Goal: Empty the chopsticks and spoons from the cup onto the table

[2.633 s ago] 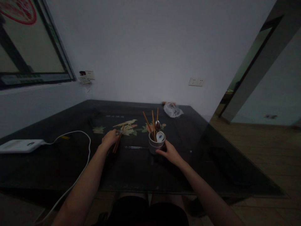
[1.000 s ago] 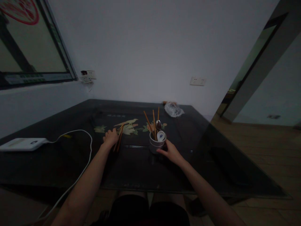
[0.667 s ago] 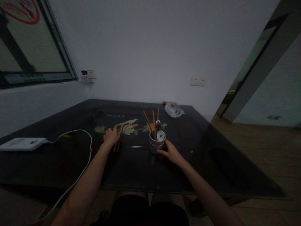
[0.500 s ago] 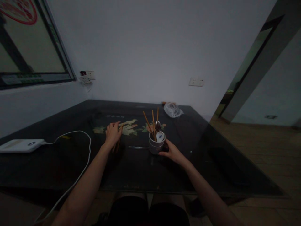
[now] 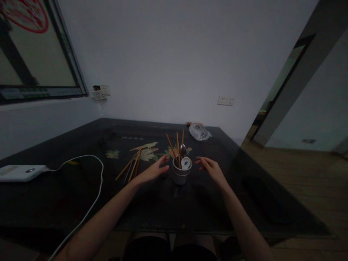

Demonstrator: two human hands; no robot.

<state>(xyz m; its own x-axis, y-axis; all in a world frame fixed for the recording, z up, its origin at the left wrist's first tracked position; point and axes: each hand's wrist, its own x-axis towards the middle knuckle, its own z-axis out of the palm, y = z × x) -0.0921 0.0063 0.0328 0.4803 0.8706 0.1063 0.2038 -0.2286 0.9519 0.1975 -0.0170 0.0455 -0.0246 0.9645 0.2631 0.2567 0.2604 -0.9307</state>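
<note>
A white cup (image 5: 180,176) stands on the dark glass table (image 5: 67,203), holding three wooden chopsticks, a metal spoon and a white ceramic spoon. My left hand (image 5: 153,171) hovers just left of the cup with fingers stretched out, holding nothing. My right hand (image 5: 211,168) hovers just right of the cup, fingers also spread and empty. Neither hand touches the cup. Several loose chopsticks (image 5: 132,167) lie on the table to the left of my left hand.
A white device (image 5: 19,172) with a white cable (image 5: 92,195) lies at the table's left. A crumpled clear plastic bag (image 5: 199,131) sits at the far edge near the wall. Wall sockets, a window at the left and a doorway at the right surround the table.
My left hand has let go of the loose chopsticks and moved right, next to the cup. My right hand has come off the cup and opened.
</note>
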